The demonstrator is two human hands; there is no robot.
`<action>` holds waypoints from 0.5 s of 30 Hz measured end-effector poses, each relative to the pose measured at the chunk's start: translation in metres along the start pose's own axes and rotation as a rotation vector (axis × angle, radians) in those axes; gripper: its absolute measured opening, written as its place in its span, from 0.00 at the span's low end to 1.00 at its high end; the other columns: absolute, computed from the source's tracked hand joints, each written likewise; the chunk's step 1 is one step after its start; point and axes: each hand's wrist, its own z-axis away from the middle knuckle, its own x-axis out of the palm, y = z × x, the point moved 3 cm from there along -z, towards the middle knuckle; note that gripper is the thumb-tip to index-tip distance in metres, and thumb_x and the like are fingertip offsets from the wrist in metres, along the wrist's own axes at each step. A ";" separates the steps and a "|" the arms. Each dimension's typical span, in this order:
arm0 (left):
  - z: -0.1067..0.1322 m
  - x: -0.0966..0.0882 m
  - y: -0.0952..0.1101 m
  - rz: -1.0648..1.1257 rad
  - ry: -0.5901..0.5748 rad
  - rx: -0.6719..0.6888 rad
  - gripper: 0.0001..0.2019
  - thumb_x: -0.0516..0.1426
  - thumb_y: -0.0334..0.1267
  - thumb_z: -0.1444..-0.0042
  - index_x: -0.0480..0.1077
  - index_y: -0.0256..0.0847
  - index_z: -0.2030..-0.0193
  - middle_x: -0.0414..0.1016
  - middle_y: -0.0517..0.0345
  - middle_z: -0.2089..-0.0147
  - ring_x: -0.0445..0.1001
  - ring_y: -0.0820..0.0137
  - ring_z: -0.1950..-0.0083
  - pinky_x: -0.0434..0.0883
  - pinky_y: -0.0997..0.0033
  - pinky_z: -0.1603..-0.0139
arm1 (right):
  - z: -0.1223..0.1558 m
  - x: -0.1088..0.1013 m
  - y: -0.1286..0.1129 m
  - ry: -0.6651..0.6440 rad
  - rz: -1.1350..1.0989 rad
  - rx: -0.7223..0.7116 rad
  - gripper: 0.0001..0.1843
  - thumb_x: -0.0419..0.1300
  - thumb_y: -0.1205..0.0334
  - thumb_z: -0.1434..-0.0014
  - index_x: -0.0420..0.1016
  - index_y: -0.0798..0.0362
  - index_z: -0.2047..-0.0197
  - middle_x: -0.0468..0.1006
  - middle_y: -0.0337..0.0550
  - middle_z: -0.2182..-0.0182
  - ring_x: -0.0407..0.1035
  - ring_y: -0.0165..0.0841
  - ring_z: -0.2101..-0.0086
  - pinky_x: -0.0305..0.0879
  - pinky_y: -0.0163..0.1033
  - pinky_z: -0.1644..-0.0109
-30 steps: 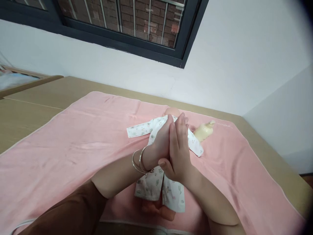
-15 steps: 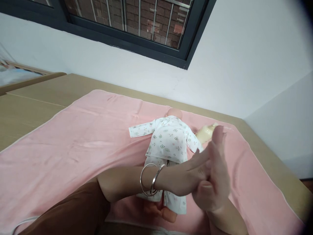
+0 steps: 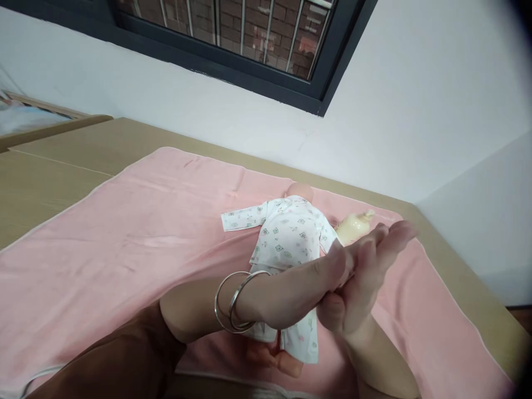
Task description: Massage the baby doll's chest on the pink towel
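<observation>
My left hand (image 3: 297, 293), with two silver bangles (image 3: 235, 307) at its wrist, is pressed palm to palm against my right hand (image 3: 362, 285). The fingers of both are stretched out, and I see nothing held between them, though the touching palms are hidden. Beneath and beyond them lies a baby doll (image 3: 286, 238) in a white printed top and trousers. Its head (image 3: 300, 192) points to the wall and no face shows. My forearm and hands cover part of its legs and one sleeve end. Just past my fingertips lies a pale yellow bottle (image 3: 353, 226) with a narrow tip.
A pink blanket (image 3: 137, 221) is spread under the doll on a wooden surface (image 3: 75, 147). Behind it rises a white wall (image 3: 257, 130) with a dark-framed barred window (image 3: 249, 39). Another wall stands at the right. Whitish material (image 3: 29, 119) shows past a raised edge at far left.
My hands have slid against each other and tilted over to the right, the left now lying more across the right. The doll and bottle stay put; the view has shifted slightly.
</observation>
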 end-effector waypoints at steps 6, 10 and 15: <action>-0.002 -0.008 0.025 0.037 -0.030 0.171 0.36 0.32 0.64 0.34 0.50 0.49 0.26 0.48 0.61 0.23 0.35 0.59 0.22 0.37 0.55 0.22 | 0.016 0.025 -0.029 -0.101 -0.049 -0.065 0.39 0.41 0.46 0.31 0.31 0.51 0.24 0.27 0.42 0.25 0.26 0.51 0.29 0.34 0.68 0.28; -0.007 -0.020 0.033 0.060 0.084 0.265 0.33 0.31 0.59 0.32 0.50 0.51 0.27 0.50 0.64 0.24 0.38 0.61 0.22 0.36 0.53 0.23 | 0.023 0.040 -0.038 -0.139 -0.109 -0.087 0.42 0.44 0.48 0.32 0.32 0.61 0.25 0.31 0.53 0.26 0.31 0.58 0.29 0.43 0.76 0.32; -0.014 -0.029 0.031 0.116 0.240 0.244 0.30 0.35 0.54 0.30 0.59 0.46 0.31 0.62 0.57 0.29 0.46 0.59 0.23 0.42 0.50 0.23 | 0.027 0.039 -0.039 -0.236 -0.232 -0.088 0.44 0.48 0.53 0.36 0.33 0.59 0.24 0.37 0.52 0.26 0.36 0.56 0.29 0.47 0.73 0.32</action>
